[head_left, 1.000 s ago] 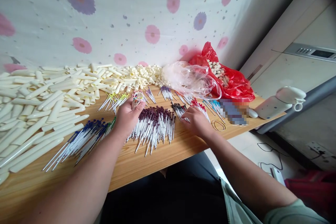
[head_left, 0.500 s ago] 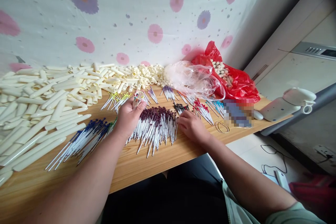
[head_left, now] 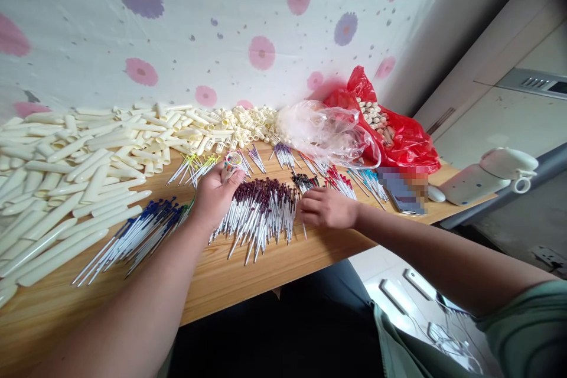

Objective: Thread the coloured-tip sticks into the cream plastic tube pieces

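My left hand (head_left: 215,193) is closed around a cream pen barrel (head_left: 232,163) whose open end, holding coloured refills, points up at the far side of the hand. My right hand (head_left: 325,208) rests knuckles-up at the right edge of a heap of dark-red-tipped refills (head_left: 261,212), its fingers curled and pinched on a refill from that heap. A bundle of black-tipped refills (head_left: 303,181) lies just beyond my right hand. Blue-tipped refills (head_left: 137,235) are spread to the left of my left forearm.
Cream pen barrels (head_left: 71,159) are piled along the left and back of the wooden table (head_left: 248,274). Small cream clips (head_left: 248,124), a clear plastic bag (head_left: 325,133) and a red bag (head_left: 394,133) stand at the back right. Yellow, purple, red and teal refills lie in small bundles.
My right hand has moved left from the red and black refill bundles to the edge of the dark-red heap. The left hand has kept the barrel in the same place.
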The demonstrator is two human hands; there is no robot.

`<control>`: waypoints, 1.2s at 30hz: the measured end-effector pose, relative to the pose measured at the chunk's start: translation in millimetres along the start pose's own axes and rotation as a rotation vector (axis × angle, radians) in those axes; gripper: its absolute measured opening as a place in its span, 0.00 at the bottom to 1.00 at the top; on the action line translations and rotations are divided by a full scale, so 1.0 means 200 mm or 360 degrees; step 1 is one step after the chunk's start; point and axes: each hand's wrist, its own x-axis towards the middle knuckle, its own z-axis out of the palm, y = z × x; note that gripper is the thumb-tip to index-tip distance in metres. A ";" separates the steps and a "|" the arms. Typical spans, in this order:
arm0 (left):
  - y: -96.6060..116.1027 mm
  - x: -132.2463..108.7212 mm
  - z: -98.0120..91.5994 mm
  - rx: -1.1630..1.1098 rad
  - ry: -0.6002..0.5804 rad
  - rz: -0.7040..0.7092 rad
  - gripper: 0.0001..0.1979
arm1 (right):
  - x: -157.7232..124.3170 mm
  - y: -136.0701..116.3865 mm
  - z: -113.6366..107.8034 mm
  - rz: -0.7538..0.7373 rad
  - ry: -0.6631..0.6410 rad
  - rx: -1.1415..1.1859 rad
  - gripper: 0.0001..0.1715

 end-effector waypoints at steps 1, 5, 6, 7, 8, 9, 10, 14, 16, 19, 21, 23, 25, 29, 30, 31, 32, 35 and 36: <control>0.00 0.00 0.00 0.0006 -0.0001 0.0001 0.09 | -0.01 0.03 0.00 0.0014 0.0014 -0.0027 0.11; 0.00 0.00 0.00 0.0032 -0.0028 0.0031 0.09 | -0.07 0.14 0.02 0.0098 -0.0066 -0.0071 0.13; 0.00 0.00 0.00 0.0037 -0.0034 0.0035 0.10 | -0.08 0.15 0.03 0.0116 -0.0104 -0.0046 0.14; 0.00 0.00 0.00 0.0042 -0.0036 0.0037 0.10 | -0.08 0.15 0.03 0.0155 -0.0133 -0.0006 0.15; 0.00 0.00 0.00 0.0049 -0.0039 0.0035 0.10 | -0.08 0.14 0.04 0.0240 -0.0142 0.0044 0.15; 0.00 0.00 0.00 0.0058 -0.0040 0.0030 0.10 | -0.06 0.11 0.04 0.0372 -0.0138 0.0100 0.15; 0.01 0.00 0.00 0.0065 -0.0038 0.0024 0.10 | -0.05 0.08 0.05 0.0539 -0.0129 0.0156 0.14; 0.01 0.00 -0.01 0.0070 -0.0032 0.0021 0.10 | 0.06 -0.06 0.05 0.1176 -0.0208 0.0270 0.11; 0.01 0.00 -0.01 0.0084 -0.0041 0.0026 0.10 | 0.10 -0.10 0.06 0.1341 -0.0300 0.0266 0.13; 0.00 0.00 -0.01 0.0061 -0.0042 0.0024 0.10 | 0.14 -0.14 0.06 0.1506 -0.0388 0.0211 0.14; -0.01 0.00 0.00 0.0023 -0.0027 0.0023 0.09 | 0.15 -0.15 0.05 0.1565 -0.0438 0.0181 0.14; -0.01 0.00 0.00 0.0006 -0.0014 0.0025 0.09 | 0.16 -0.15 0.03 0.1590 -0.0488 0.0182 0.14; -0.02 0.00 0.00 0.0015 -0.0010 0.0032 0.09 | 0.15 -0.15 0.00 0.1603 -0.0522 0.0195 0.13; -0.01 0.00 -0.01 0.0083 -0.0030 0.0051 0.10 | 0.14 -0.16 -0.04 0.1609 -0.0567 0.0233 0.10; -0.01 -0.01 -0.01 0.0099 -0.0039 0.0056 0.10 | 0.13 -0.16 -0.04 0.1599 -0.0572 0.0246 0.09; -0.01 -0.01 -0.01 0.0106 -0.0044 0.0058 0.10 | 0.13 -0.17 -0.04 0.1587 -0.0569 0.0256 0.09; -0.01 -0.01 -0.01 0.0106 -0.0049 0.0058 0.11 | 0.12 -0.17 -0.04 0.1581 -0.0564 0.0263 0.08; -0.01 0.00 -0.01 0.0087 -0.0056 0.0044 0.11 | 0.11 -0.17 -0.02 0.1500 -0.0460 0.0313 0.06; -0.01 0.00 -0.01 0.0084 -0.0056 0.0037 0.11 | 0.10 -0.16 -0.02 0.1431 -0.0392 0.0335 0.07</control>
